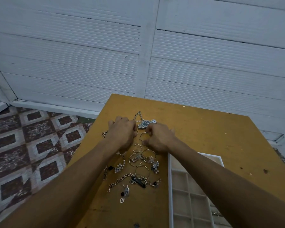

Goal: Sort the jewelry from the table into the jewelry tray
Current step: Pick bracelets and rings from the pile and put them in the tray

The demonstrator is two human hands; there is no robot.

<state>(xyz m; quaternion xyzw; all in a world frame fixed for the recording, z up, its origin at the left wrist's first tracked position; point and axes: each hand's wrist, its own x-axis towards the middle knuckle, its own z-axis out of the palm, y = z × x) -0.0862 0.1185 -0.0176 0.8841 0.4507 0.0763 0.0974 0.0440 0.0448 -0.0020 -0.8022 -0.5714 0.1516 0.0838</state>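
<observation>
Both arms reach over the yellow table toward the far end of a scatter of jewelry. The right hand has its thumb and forefinger closed on a thin hoop, which lies between the two hands. The left hand is curled knuckles-up just beside it. A sliver of ring shows at its fingertips, but whether it is gripped cannot be told.

Just beyond the hands lie a watch with a dark dial and a metal band, and a chain running away from it.

Nearer the person, between the forearms, the rest of the pile sits on the tabletop:
- loose hoops, some overlapping
- two pearl clusters
- a curb bracelet
- a black piece (too tangled to name)
- a small heart pendant

The tray, white-rimmed with beige compartments, lies on the table to the right of the pile. It is near the pile but not touching it, and the right forearm crosses its far end.

Behind the table are a white ribbed wall and a patterned tile floor.
</observation>
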